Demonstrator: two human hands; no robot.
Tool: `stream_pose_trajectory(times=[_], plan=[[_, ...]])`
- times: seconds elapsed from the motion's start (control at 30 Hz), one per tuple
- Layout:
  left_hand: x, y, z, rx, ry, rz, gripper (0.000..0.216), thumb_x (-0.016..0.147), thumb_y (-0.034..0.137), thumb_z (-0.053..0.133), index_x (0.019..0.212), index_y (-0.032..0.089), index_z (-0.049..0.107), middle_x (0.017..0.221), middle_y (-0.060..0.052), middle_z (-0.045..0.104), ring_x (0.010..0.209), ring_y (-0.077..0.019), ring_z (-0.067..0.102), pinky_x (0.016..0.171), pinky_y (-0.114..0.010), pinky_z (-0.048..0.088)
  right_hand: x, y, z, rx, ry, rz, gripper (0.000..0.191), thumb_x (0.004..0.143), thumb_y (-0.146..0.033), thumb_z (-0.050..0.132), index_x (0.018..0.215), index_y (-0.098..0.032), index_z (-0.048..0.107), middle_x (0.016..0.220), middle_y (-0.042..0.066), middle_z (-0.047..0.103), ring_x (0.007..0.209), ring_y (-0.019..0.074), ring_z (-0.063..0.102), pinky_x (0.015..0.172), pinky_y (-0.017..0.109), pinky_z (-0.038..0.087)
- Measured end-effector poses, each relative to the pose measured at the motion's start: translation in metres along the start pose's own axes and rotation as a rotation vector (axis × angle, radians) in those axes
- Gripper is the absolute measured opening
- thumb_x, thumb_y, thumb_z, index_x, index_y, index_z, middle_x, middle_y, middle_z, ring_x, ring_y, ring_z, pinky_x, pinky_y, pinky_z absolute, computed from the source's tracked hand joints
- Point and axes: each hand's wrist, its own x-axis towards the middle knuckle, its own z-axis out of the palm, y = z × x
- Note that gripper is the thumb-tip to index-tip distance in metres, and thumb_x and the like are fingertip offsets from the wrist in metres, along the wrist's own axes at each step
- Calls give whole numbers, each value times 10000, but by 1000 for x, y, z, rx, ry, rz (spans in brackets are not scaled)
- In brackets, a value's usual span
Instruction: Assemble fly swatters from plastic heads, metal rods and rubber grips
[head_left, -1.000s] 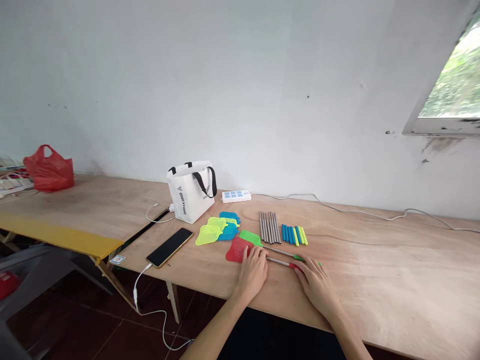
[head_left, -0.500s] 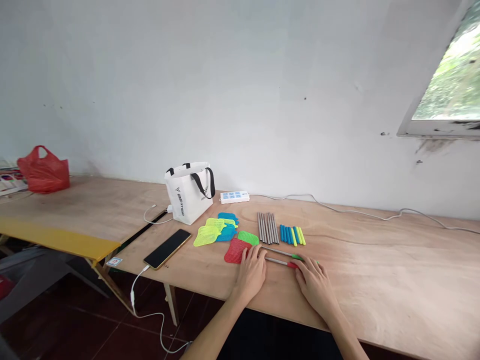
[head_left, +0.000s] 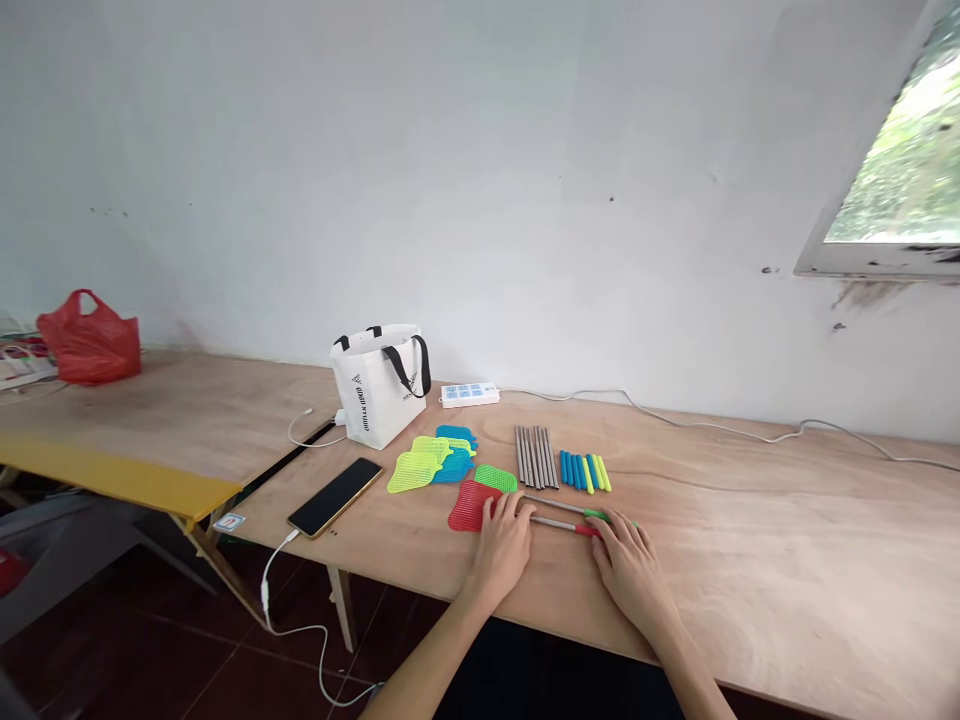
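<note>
The red swatter [head_left: 471, 505] and the green swatter [head_left: 496, 479] lie next to each other at the lower centre of the frame, on the wooden surface [head_left: 787, 560]. The left hand [head_left: 502, 548] rests at the red swatter's neck, the right hand [head_left: 634, 570] over the handles. The fingers of both are bent and slightly apart; whether they clamp or merely touch, I cannot tell. Light, even pressure at both ends seems best (the thin shafts would probably skew under a one-sided push). Left of centre, the white tote [head_left: 379, 395] stands upright, mouth open, contents hidden. At the far left, the red bag [head_left: 91, 345] likewise conceals whatever it holds.
</note>
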Motion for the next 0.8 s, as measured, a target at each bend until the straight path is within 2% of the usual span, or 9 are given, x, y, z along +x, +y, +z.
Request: stream_pose_trajectory(times=[0.17, 0.33, 0.5, 0.57, 0.63, 0.73, 0.8], plan=[[2, 1, 0, -53, 9, 51, 340, 955, 40, 404, 1126, 232, 626, 1398, -71, 591, 1340, -243, 510, 1141, -509, 379, 0, 0, -1, 6, 3, -7, 362, 1025, -276, 355, 1277, -261, 614, 1328, 79, 638, 1223, 261, 584, 1059, 467, 411], [-2, -2, 2, -28, -22, 50, 341, 974, 86, 414, 1242, 221, 576, 1489, -94, 526, 1387, -268, 470, 1167, -532, 351, -1, 3, 1, -7, 0, -11, 376, 1004, -242, 364, 1287, -271, 610, 1324, 75, 642, 1225, 263, 581, 1053, 466, 407], [-1, -1, -1, -39, -36, 60, 506, 879, -53, 362, 1229, 240, 581, 1440, -57, 551, 1380, -238, 469, 1180, -495, 336, -2, 4, 3, -11, -21, -18, 396, 993, -213, 356, 1302, -265, 597, 1328, 80, 640, 1217, 263, 583, 1052, 467, 399], [0, 0, -3, -47, -27, 59, 569, 830, -99, 348, 1201, 255, 596, 1375, -42, 579, 1309, -226, 522, 1127, -448, 395, -2, 5, 3, -10, -25, -20, 396, 993, -213, 357, 1303, -272, 596, 1329, 77, 640, 1216, 260, 584, 1048, 461, 401], [2, 2, -6, -47, -24, 25, 543, 845, -87, 363, 1182, 260, 611, 1286, -46, 601, 1179, -221, 592, 1019, -389, 471, -2, 5, 3, -10, -21, -17, 392, 997, -215, 353, 1300, -270, 596, 1329, 77, 639, 1223, 259, 580, 1046, 456, 402], [2, 4, -9, -86, -62, -32, 335, 963, 61, 431, 1153, 254, 627, 1152, -46, 633, 980, -204, 656, 836, -308, 522, -2, 5, 2, -10, -16, -15, 377, 1010, -223, 346, 1291, -253, 595, 1329, 82, 639, 1229, 261, 575, 1045, 459, 400], [2, 6, -10, -126, -127, -5, 217, 1008, 171, 469, 1111, 254, 641, 1077, -29, 674, 913, -195, 675, 769, -280, 514, -1, 4, 2, -4, -14, -16, 369, 1016, -229, 345, 1286, -251, 596, 1325, 82, 642, 1218, 259, 580, 1043, 460, 400]])
